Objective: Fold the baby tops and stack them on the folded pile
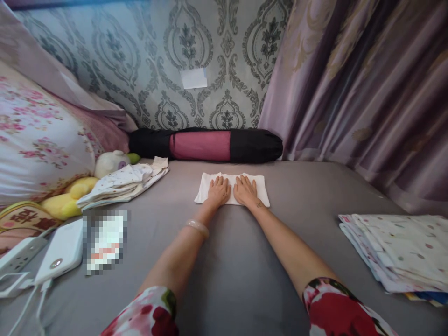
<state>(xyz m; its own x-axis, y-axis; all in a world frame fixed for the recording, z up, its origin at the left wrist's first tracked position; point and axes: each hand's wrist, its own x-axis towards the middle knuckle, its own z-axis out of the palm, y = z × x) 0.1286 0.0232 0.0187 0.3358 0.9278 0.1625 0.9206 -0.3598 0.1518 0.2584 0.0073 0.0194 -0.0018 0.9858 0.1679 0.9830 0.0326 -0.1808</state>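
At 12 o'clock, left hand (pixel 219 191) and right hand (pixel 245 191), fingers slightly spread, gripping nothing, lay on cloth (pixel 262 190), probably flattening it.

Dark red Chinese characters (pixel 32 220) stand on a rounded, yellow-green-edged item (pixel 21 208) at the far left of the frame, too skewed to read with certainty. At lower left, a pixelated white item (pixel 107 240) bears no legible lettering.
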